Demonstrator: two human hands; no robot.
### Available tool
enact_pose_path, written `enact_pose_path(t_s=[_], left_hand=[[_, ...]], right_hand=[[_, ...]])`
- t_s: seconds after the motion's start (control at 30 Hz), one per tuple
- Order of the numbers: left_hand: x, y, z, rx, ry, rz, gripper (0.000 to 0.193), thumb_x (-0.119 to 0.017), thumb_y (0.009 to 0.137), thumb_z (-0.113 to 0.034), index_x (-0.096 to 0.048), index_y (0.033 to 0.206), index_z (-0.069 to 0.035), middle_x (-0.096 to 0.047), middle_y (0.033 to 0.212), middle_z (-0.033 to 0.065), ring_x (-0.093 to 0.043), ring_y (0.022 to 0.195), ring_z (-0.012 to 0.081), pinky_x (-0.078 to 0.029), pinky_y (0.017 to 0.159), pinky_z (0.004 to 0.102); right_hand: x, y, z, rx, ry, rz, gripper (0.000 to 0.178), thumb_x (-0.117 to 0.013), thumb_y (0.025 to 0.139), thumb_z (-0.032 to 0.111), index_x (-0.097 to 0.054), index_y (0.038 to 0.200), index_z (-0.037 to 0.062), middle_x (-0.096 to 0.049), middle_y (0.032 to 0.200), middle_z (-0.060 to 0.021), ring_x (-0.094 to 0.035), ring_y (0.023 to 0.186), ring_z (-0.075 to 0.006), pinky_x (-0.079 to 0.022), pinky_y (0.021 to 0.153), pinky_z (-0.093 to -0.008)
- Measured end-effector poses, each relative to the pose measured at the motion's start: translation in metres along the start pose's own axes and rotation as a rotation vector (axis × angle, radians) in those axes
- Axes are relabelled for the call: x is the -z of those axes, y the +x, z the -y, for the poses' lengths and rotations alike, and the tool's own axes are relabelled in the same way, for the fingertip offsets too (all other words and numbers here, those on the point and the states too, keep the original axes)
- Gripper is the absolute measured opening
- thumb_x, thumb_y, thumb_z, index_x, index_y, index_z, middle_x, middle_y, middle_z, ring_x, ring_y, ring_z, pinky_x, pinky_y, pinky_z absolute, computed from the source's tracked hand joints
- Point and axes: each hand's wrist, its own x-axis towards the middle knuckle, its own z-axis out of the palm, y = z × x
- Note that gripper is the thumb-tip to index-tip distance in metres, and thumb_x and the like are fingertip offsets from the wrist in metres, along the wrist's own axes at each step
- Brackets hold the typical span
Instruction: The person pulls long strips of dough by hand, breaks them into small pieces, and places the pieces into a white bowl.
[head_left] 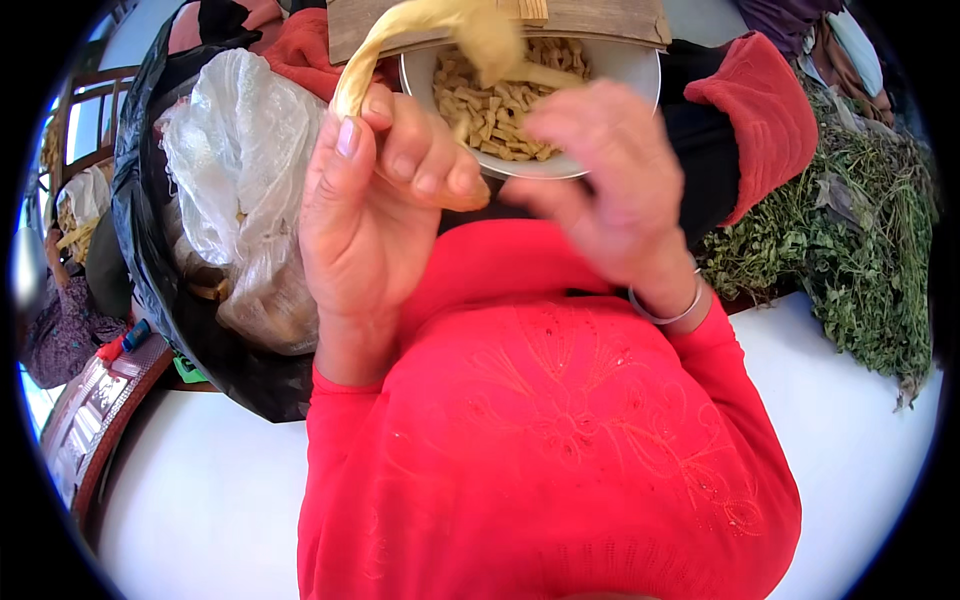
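My left hand [375, 190] is raised at the middle left, its thumb and index finger pinched on one end of a long, pale-yellow, bendy strip [372, 55]. The strip arches up and to the right, and its far end blurs over the bowl. Just right of it is my right hand [625, 175], smeared by motion, with a metal bangle at the wrist. Its fingers are too blurred to show whether they hold anything. Beyond both hands stands a pale metal bowl [648, 100] containing many short, tan, stick-like pieces [500, 120].
A brown wooden board [600, 22] lies across the bowl's far side. To the left, a black plastic bag [140, 240] surrounds a clear bag [235, 150]. Dried green plants [850, 240] are heaped at the right. Another person [70, 320] is at the far left.
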Motion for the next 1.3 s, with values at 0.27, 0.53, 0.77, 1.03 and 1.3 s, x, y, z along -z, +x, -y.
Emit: enact_pose_path(t_s=[0.27,0.53,0.77,1.03,1.3], left_hand=[[0.022,-0.002,-0.019,-0.034,0.422,-0.227,0.025,-0.036,0.102,-0.029,-0.047,0.092,-0.008,-0.034,0.064,-0.0022,-0.035,0.055,0.0104,-0.041,0.063,0.0299],[0.073,-0.019,-0.015,-0.028,0.614,-0.443,0.024,-0.043,0.100,-0.024,-0.052,0.091,-0.004,-0.050,0.070,0.0031,-0.053,0.068,0.0167,-0.050,0.075,0.0377],[0.022,-0.020,-0.007,-0.424,2.146,-0.013,0.021,-0.060,0.089,-0.018,-0.060,0.100,0.000,-0.062,0.085,0.0149,-0.060,0.080,0.0314,-0.047,0.074,0.0337],[-0.007,0.036,0.046,0.631,0.921,0.332,0.021,-0.050,0.096,-0.016,-0.058,0.109,-0.002,-0.053,0.073,-0.0003,-0.052,0.069,0.0068,-0.044,0.062,0.0265],[-0.023,0.099,0.011,-0.191,1.609,0.474,0.021,-0.062,0.088,-0.022,-0.063,0.076,-0.005,-0.057,0.058,0.0087,-0.055,0.051,0.0227,-0.042,0.050,0.0321]], right_hand=[[0.011,-0.028,-0.008,-0.560,0.586,0.822,0.021,-0.062,0.084,0.019,-0.052,0.085,0.0003,-0.052,0.066,-0.0165,-0.054,0.061,-0.0307,-0.042,0.057,-0.0400],[0.071,-0.049,-0.027,-0.285,-0.279,0.695,0.016,-0.065,0.080,0.015,-0.051,0.079,0.0063,-0.056,0.067,-0.0097,-0.058,0.062,-0.0295,-0.043,0.054,-0.0395],[0.069,-0.025,-0.016,-0.200,-0.143,0.473,0.018,-0.068,0.076,0.009,-0.059,0.091,0.0042,-0.056,0.068,-0.0081,-0.058,0.061,-0.0283,-0.044,0.054,-0.0394],[0.068,0.001,-0.021,-0.449,0.304,0.221,0.020,-0.063,0.086,0.015,-0.054,0.074,0.0020,-0.051,0.062,-0.0097,-0.051,0.051,-0.0155,-0.041,0.052,-0.0315],[0.045,-0.016,-0.024,-0.609,0.655,0.490,0.015,-0.057,0.091,0.011,-0.069,0.095,0.0031,-0.056,0.067,0.0045,-0.054,0.060,-0.0077,-0.045,0.054,-0.0272]])
